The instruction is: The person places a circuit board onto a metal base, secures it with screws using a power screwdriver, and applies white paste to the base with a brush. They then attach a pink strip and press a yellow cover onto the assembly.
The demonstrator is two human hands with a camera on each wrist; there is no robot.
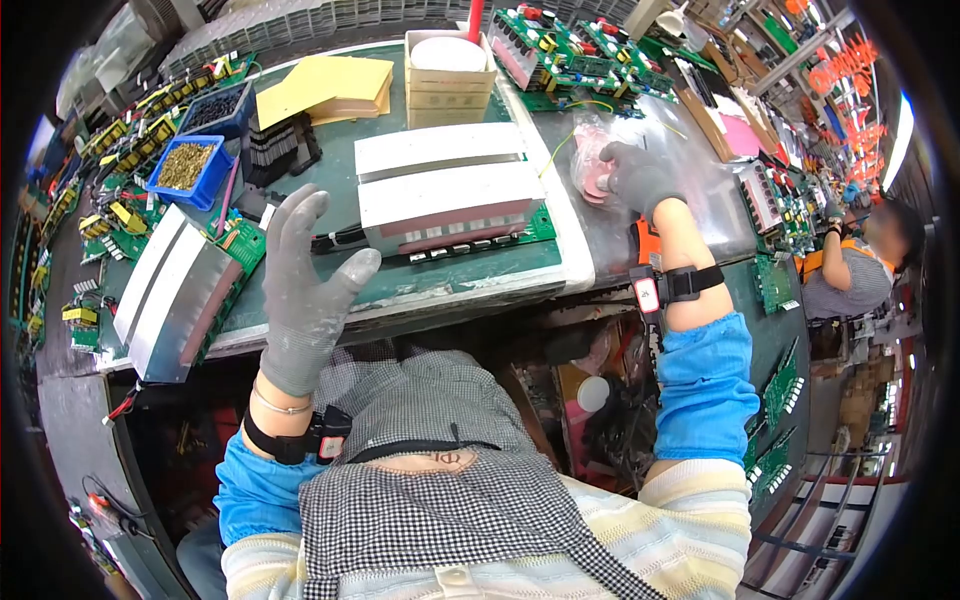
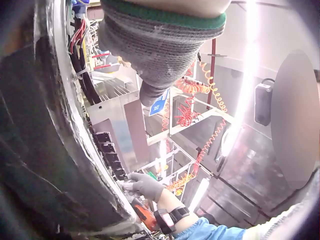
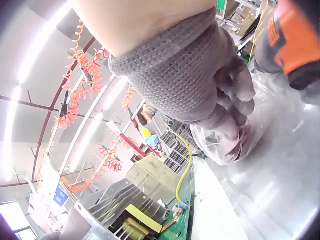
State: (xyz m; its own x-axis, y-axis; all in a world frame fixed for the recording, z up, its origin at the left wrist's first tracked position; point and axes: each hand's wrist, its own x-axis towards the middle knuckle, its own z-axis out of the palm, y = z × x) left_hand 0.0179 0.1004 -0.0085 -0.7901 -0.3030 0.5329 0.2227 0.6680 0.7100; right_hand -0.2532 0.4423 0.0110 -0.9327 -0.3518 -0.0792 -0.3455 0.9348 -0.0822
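Note:
My left hand [image 1: 305,290], in a grey glove, is raised at the front table edge with thumb and fingers spread and nothing in it. Beside it are two green circuit boards with big silver heat sinks: one heat sink [image 1: 440,185] lies flat to its right, the other heat sink [image 1: 180,290] is tilted at its left. Farther right, my gloved right hand [image 1: 640,178] is at a clear plastic bag [image 1: 588,160] with pink pieces in it. Curled fingers [image 3: 227,125] grip at the bag's mouth in the right wrist view; the fingertips are partly hidden.
An orange-and-black power tool [image 1: 648,240] lies below my right wrist. Blue bins of brass-coloured screws [image 1: 185,165] and dark parts [image 1: 215,108], yellow sheets [image 1: 330,88] and a cardboard box [image 1: 450,85] stand behind. More circuit boards [image 1: 575,55] fill the back; another person [image 1: 855,260] works at right.

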